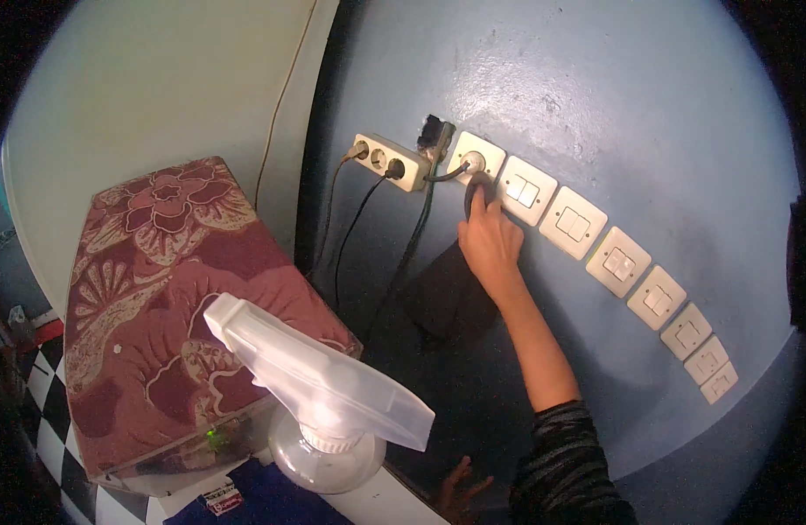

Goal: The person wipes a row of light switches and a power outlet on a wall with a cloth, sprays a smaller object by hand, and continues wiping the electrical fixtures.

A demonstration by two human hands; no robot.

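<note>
My right hand (490, 241) reaches up to the blue wall, its fingers closed on a dark cloth (451, 293). One fold of the cloth presses by the lower edge of a white wall socket (477, 144), just below its inserted plug (474, 163); the rest hangs down below the hand. In shadow at the bottom edge, my left hand (462, 490) is only partly visible, with its fingers apart and nothing seen in them. Large in the foreground to its left is a clear spray bottle (324, 455) with a white trigger head (320, 372).
A row of white light switches (574, 223) runs right and downward from the socket. Left of it hangs a power strip (391, 163) with plugged-in cables. A maroon floral cloth (202, 289) covers a box-like stand at left, above dark blue fabric (263, 499) and a checkered floor (49, 398).
</note>
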